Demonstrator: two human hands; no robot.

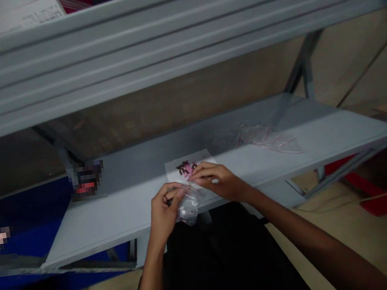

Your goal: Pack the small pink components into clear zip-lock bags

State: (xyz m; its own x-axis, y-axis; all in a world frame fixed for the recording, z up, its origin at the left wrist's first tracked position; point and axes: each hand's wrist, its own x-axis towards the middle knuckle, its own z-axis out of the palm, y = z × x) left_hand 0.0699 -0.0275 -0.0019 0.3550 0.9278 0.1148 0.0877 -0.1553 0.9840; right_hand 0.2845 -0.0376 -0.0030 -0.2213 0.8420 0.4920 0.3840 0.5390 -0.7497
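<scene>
My left hand [165,207] pinches a clear plastic bag [189,208] by its upper part, and the bag hangs at the front edge of the shelf. Beside it, my right hand [218,180] has its thumb and fingers drawn together just above the small pieces. Whether a piece or the bag's edge is between those fingertips, I cannot make out. Several small pink pieces [189,169] and dark brown pieces [182,166] lie heaped on a white sheet of paper [172,166]. My right hand covers the near right part of the sheet.
More clear plastic bags [269,139] lie piled on the grey shelf [130,188], to the right. A blurred-out object [87,181] stands at the shelf's left end. An upper grey shelf beam [163,38] crosses above, with a white box [21,13] on it.
</scene>
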